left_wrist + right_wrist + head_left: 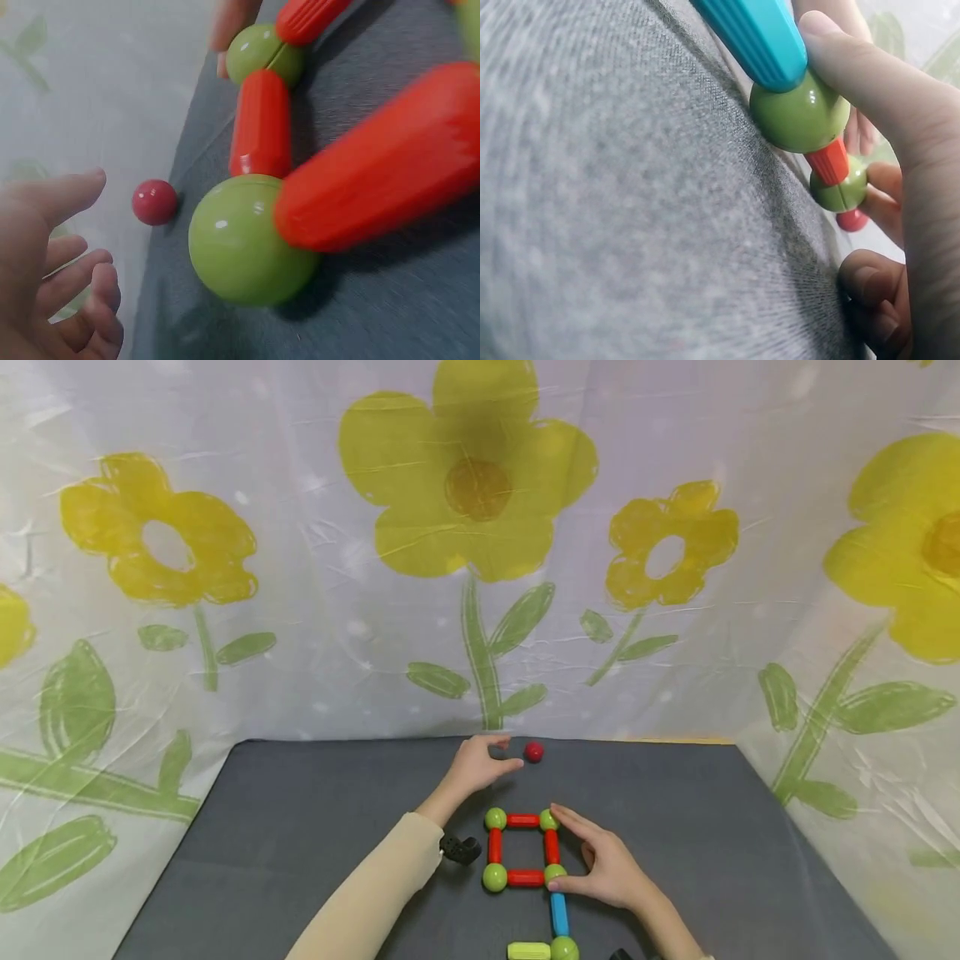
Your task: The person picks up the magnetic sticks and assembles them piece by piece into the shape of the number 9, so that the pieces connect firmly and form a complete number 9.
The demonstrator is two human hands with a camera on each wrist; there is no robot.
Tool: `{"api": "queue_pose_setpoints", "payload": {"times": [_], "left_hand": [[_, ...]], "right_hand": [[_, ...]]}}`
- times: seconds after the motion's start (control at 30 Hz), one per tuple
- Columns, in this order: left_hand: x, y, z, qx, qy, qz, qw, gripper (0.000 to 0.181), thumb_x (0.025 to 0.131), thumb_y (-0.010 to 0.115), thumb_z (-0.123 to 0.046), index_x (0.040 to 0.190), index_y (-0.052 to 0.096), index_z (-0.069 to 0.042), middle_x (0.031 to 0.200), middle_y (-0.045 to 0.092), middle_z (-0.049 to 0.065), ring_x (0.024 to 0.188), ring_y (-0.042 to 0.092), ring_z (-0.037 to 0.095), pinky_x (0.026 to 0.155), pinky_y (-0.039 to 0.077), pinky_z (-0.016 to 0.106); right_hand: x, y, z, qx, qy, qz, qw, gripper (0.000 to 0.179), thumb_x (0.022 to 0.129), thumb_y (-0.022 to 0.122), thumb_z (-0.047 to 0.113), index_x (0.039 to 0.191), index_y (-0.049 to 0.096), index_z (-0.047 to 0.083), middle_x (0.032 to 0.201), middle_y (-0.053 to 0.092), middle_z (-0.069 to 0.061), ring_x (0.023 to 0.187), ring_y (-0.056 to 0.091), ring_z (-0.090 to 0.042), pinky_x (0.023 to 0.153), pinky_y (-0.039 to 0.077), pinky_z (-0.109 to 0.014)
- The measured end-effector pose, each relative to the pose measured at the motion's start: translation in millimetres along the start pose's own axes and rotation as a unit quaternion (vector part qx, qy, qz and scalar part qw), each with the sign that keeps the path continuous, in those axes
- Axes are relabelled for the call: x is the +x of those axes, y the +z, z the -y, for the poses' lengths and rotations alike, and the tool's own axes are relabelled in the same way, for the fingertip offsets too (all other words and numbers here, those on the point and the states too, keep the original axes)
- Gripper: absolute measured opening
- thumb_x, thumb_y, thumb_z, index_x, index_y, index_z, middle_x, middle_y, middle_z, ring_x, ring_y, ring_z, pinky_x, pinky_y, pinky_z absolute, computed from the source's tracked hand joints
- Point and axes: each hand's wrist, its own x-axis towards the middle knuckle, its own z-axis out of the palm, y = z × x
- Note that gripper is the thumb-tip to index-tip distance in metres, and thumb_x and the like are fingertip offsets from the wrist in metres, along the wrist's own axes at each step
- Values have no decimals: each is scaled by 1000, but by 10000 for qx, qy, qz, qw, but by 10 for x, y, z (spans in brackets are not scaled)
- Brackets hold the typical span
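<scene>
A square of red magnetic rods (522, 877) with green balls (495, 877) at its corners lies on the dark table. My right hand (611, 864) holds its right side: the thumb is on the near right ball (802, 112) and a fingertip on the far right ball (840, 184). From the near right corner a blue rod (559, 914) runs toward me to another green ball (565, 948), joined by a yellow-green rod (528, 951). Beyond the square, my left hand (480, 762) reaches with thumb and fingers apart, just left of a loose red ball (534, 752), not touching it.
The dark cloth-covered table (300, 827) ends at the back against a hanging curtain (315, 635) printed with yellow flowers. The red ball lies close to that back edge. A black wrist strap (460, 849) on the left arm hangs beside the square's left side.
</scene>
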Motion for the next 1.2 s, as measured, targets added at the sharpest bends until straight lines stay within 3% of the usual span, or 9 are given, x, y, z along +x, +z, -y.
{"api": "queue_pose_setpoints", "payload": {"times": [0.2,0.33,0.67,1.2], "left_hand": [[198,151,-3,-379,-323,-69,9987,55,95,83,-31,141,69,-5,131,73,14,123,67,34,92,59,46],[309,250,-26,-339,-382,-101,9986,53,93,84,-32,137,71,-6,126,75,12,121,67,34,96,58,46],[380,342,-68,-157,-605,-114,9980,57,89,88,-32,137,71,-6,125,75,12,120,67,36,104,52,53],[532,498,-114,451,-691,-321,9961,45,86,91,-33,124,79,-13,113,78,6,101,72,26,89,58,45]], "right_hand": [[1,-14,-10,93,-32,19,9999,98,81,91,52,162,48,15,162,51,-7,47,30,0,48,34,-22],[-1,-22,-18,132,-85,-16,9999,98,81,92,51,161,49,14,161,51,-7,47,30,1,47,34,-22],[6,4,-27,271,-281,-83,9992,97,81,94,46,160,49,12,161,51,-10,46,29,3,47,36,-22],[11,2,-8,252,-211,-72,9994,97,81,93,46,161,48,13,162,51,-8,47,28,3,47,35,-21]]}}
